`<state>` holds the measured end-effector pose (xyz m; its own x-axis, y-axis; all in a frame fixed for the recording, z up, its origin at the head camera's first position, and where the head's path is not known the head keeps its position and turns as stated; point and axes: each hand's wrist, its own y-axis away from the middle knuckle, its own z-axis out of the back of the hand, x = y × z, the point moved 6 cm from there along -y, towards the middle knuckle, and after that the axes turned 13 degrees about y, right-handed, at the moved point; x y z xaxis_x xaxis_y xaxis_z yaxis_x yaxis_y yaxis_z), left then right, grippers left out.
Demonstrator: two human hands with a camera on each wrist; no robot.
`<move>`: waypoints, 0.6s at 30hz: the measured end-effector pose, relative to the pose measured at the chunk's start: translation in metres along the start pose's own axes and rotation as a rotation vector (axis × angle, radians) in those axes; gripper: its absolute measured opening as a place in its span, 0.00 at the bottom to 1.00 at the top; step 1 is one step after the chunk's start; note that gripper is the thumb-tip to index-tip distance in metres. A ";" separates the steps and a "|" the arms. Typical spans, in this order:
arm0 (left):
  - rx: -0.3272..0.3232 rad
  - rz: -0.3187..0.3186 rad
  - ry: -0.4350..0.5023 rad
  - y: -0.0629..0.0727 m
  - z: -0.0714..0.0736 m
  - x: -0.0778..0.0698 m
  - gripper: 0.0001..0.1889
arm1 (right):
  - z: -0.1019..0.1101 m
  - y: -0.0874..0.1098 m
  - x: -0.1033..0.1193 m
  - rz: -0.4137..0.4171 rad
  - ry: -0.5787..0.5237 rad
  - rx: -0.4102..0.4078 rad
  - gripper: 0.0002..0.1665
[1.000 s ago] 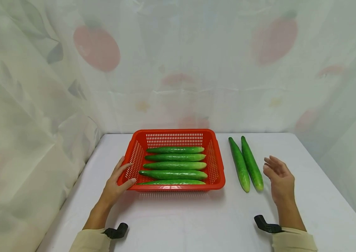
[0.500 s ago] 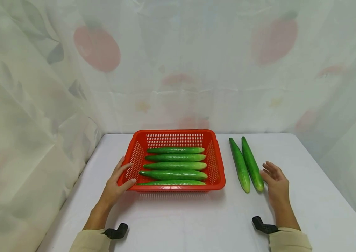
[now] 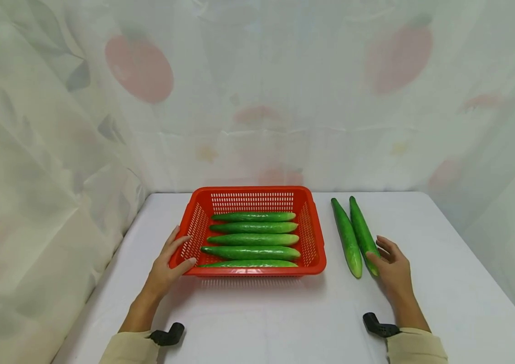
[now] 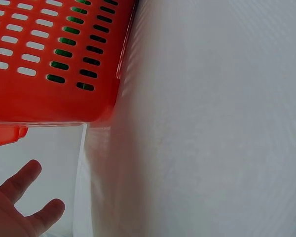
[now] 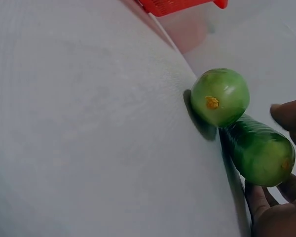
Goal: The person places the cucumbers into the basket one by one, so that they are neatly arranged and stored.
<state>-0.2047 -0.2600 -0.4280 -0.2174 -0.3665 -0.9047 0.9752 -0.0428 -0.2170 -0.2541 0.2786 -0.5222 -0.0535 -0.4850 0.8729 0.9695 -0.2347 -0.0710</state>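
The outer cucumber [image 3: 363, 233] lay on the table [image 3: 257, 313], right of the basket [image 3: 316, 253], touching its twin [image 3: 346, 237]. Its long axis ran away from us, near end toward our right hand [image 3: 391, 270]. Over the last second that hand dropped and its fingers [image 5: 259, 200] curled about the near end. Our left hand [image 3: 166, 265] rested straight-fingered on the basket.

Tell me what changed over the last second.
The right hand came down and leftward from above the table to the near end of the right cucumber, its fingers closing around it. The left hand stayed on the red basket; the cucumbers did not move.
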 end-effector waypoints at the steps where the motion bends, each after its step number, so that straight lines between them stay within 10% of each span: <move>1: 0.000 -0.002 -0.002 0.000 0.000 0.002 0.29 | 0.000 0.000 0.001 0.014 0.026 -0.001 0.37; 11: -0.017 -0.017 0.012 -0.003 0.001 0.025 0.29 | 0.001 -0.002 -0.003 -0.008 0.172 -0.105 0.31; 18: -0.017 -0.023 0.028 -0.003 0.002 0.030 0.30 | 0.009 0.002 -0.010 -0.160 0.057 -0.213 0.28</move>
<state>-0.2142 -0.2723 -0.4536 -0.2413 -0.3398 -0.9090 0.9691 -0.0353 -0.2440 -0.2499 0.2903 -0.5265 -0.2208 -0.4729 0.8530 0.8760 -0.4806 -0.0398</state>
